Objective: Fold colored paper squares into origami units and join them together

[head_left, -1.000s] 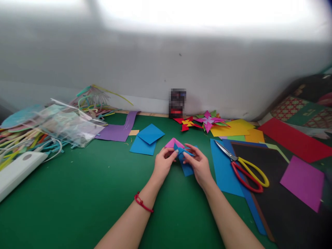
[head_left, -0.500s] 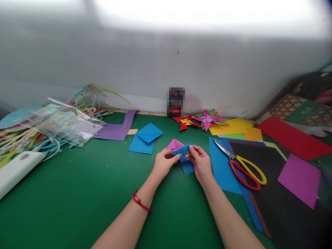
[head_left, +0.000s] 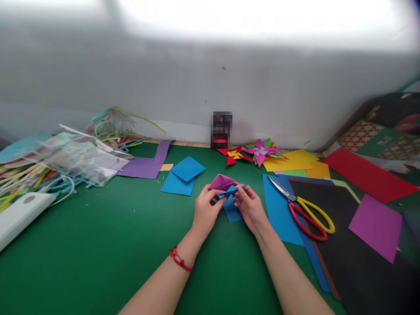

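A small folded blue paper (head_left: 232, 190) is pinched between both hands above the green table (head_left: 105, 249). My left hand (head_left: 206, 211) grips its left end with thumb and fingers, and my right hand (head_left: 250, 205) grips the right end. Just beyond the fingers is a folded magenta paper (head_left: 221, 182); whether it touches the blue one I cannot tell. Under the hands lies another blue paper piece (head_left: 232, 212), partly covered by the fingers. Two blue paper squares (head_left: 188, 168) overlap on the table to the left of the hands.
Red-and-yellow handled scissors (head_left: 305, 208) rest on a dark board (head_left: 348, 245) at right, beside a purple sheet (head_left: 377, 227) and a red sheet (head_left: 367, 173). Folded paper flowers (head_left: 260, 151) lie near the wall. Plastic sleeves (head_left: 88, 157) and a white power strip (head_left: 24, 214) are at left.
The blue folded paper has been tilted and now shows more edge-on between my fingers. More of the magenta folded paper shows, and my left hand has turned slightly.
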Motion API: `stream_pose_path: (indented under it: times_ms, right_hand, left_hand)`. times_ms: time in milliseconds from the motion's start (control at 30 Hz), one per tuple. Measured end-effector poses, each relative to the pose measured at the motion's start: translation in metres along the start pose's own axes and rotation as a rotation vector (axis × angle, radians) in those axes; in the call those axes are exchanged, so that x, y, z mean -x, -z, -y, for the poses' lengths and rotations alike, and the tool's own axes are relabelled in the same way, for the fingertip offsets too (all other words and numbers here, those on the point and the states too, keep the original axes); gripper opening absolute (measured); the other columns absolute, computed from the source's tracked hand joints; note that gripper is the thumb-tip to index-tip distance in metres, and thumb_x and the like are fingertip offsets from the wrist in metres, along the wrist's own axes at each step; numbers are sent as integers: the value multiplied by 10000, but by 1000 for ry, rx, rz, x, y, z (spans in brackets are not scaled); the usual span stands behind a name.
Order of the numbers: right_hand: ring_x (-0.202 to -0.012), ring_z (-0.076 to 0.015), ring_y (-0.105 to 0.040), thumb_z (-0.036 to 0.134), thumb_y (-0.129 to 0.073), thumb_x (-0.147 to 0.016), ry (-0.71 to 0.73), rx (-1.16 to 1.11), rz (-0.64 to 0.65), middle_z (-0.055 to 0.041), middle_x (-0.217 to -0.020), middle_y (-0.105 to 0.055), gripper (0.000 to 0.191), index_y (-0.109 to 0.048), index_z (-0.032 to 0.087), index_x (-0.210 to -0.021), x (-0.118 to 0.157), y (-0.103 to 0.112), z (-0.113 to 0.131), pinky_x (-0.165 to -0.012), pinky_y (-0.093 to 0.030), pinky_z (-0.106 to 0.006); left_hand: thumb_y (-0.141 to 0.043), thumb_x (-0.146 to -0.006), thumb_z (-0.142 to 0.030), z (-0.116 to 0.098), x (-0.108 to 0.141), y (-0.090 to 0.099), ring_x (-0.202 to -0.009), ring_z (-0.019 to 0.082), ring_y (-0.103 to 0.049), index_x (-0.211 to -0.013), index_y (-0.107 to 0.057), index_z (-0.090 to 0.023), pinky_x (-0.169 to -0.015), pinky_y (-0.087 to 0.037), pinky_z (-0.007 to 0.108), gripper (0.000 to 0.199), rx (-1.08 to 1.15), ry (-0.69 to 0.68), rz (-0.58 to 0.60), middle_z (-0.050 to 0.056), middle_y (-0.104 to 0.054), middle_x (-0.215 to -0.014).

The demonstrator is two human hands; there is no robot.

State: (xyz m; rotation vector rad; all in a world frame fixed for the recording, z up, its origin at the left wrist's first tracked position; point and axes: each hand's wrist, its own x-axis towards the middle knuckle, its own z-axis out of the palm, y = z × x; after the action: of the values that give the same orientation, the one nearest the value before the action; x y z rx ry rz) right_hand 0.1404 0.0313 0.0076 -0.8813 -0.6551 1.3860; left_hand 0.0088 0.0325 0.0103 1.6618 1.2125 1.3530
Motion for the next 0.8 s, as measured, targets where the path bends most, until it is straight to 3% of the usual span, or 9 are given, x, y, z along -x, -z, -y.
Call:
stream_pose_path:
  times_ms: [200,300,433,633,800]
  right_hand:
    - [-562,-46,-511,249,-676,-680,-11,-164,-70,-11,-1010,-623,102,-648,211,-770,-5,7,1,-448,-412,-163]
    - [-608,-70,-542,267,-661,-691,-14,-183,-109,0,-912,-638,87,-655,214,-760,-6,10,2,-514,-454,-184]
    - [-680,-108,-569,289,-581,-742,-60,-167,-11,-10,-837,-639,168,-661,219,-872,-3,10,6,-597,-471,-225]
    - [-539,-70,-476,257,-512,-778,-67,-139,85,-19,-981,-628,300,-597,252,-1066,2,7,10,-399,-350,-169]
    - [-466,-68,-383,280,-517,-767,-43,-51,85,-10,-878,-607,327,-582,243,-1085,3,3,10,-353,-288,-173]
  left_hand:
    - [-473,-772,-184,4,0,-2,-749,130,-563,-933,-632,-201,-576,-461,215,227,79,123,59,57,-520,-1014]
    - [-448,-804,-270,8,0,-2,-726,136,-561,-883,-658,-191,-590,-459,227,238,101,187,89,57,-542,-957]
    - [-392,-838,-373,7,1,-2,-690,140,-545,-870,-672,-172,-594,-444,231,346,112,205,138,50,-557,-775]
    - [-327,-853,-434,5,1,-2,-680,141,-537,-846,-675,-143,-532,-423,224,454,172,217,171,72,-562,-821]
    - [-366,-840,-431,4,1,-1,-694,145,-535,-816,-672,-144,-610,-429,243,420,131,193,173,55,-562,-733]
